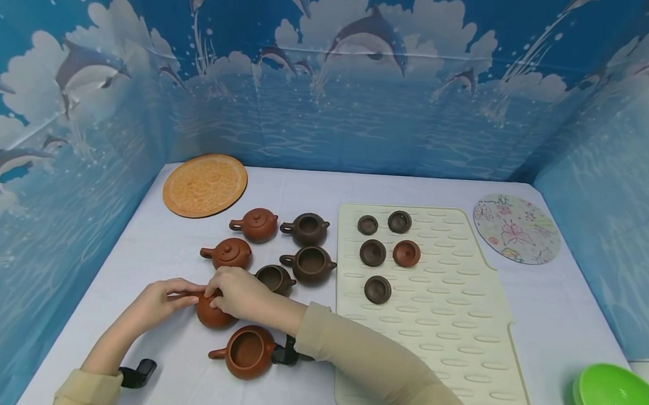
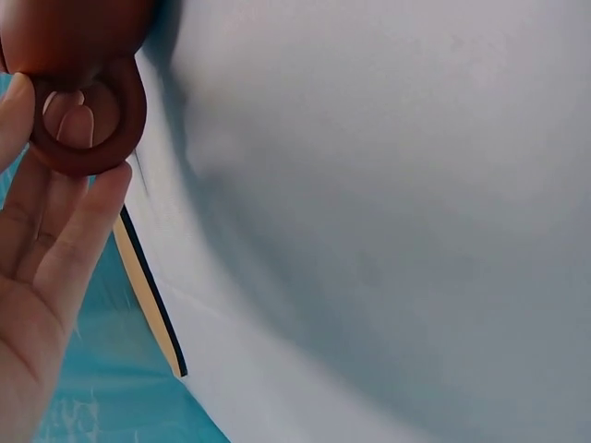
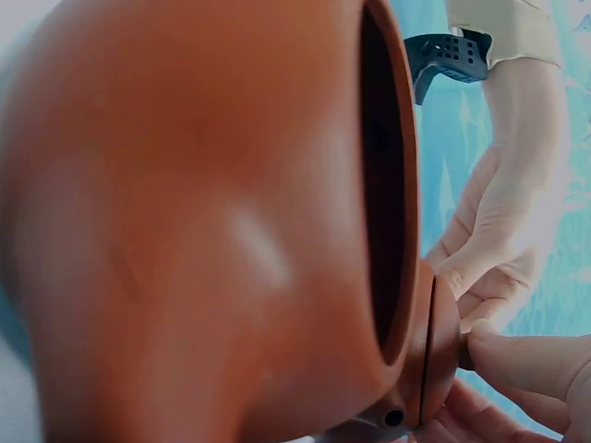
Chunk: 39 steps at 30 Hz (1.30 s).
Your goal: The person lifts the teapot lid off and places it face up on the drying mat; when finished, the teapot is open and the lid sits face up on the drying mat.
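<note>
A reddish-brown teapot (image 1: 214,318) stands on the white cloth at the left, partly covered by my right hand. My left hand (image 1: 160,307) holds its ring-shaped handle (image 2: 132,111) between thumb and fingers. From above, my right hand (image 1: 239,293) pinches the knob of its lid (image 3: 443,341). That lid sits on the pot's mouth, with a thin dark seam showing around it. Nearer the front, a lidless reddish-brown teapot (image 3: 203,185) stands with its mouth uncovered. Behind my hands are two lidded reddish-brown teapots (image 1: 230,256).
Several lidless dark brown teapots (image 1: 310,280) stand left of a cream ridged mat (image 1: 432,355). On the mat lie several dark lids (image 1: 377,290) and one reddish lid (image 1: 407,254). An orange round mat (image 1: 205,186), a floral round mat (image 1: 516,229) and a green bowl (image 1: 617,401) lie farther out.
</note>
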### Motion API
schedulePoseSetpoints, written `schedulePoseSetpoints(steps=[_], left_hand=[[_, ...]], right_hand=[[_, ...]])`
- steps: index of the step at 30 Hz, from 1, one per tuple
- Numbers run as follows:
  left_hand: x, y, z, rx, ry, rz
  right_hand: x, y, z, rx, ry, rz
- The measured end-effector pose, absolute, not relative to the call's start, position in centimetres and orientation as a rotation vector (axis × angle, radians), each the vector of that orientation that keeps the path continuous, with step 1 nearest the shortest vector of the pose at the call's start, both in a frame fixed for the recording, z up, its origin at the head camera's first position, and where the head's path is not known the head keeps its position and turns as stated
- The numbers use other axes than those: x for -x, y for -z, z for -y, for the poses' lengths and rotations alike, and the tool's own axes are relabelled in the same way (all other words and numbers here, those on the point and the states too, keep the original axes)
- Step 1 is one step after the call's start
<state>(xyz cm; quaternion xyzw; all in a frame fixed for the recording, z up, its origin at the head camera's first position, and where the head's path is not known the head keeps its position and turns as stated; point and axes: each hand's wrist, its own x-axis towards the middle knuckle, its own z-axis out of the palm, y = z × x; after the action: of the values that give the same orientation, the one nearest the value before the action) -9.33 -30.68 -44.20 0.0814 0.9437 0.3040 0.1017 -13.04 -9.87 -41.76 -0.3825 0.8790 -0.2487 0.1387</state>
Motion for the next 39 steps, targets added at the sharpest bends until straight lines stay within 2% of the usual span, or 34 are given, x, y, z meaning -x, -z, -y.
schedulePoseSetpoints(steps=[16, 23, 31, 39], left_hand=[[9.4, 44.1, 30.5, -0.249, -0.883, -2.817], [9.4, 44.0, 30.4, -0.237, -0.859, -2.808], [9.4, 44.1, 30.3, -0.159, -0.858, -2.776], [9.4, 44.4, 30.3, -0.15, -0.912, -2.774]], right_hand=[[12.8, 41.8, 9.9, 1.091, 0.73, -2.57], [13.1, 41.7, 9.3, 1.033, 0.968, -2.524], [12.7, 40.2, 6.4, 0.781, 1.347, -2.253], [12.7, 39.6, -0.5, 0.409, 1.754, -1.778]])
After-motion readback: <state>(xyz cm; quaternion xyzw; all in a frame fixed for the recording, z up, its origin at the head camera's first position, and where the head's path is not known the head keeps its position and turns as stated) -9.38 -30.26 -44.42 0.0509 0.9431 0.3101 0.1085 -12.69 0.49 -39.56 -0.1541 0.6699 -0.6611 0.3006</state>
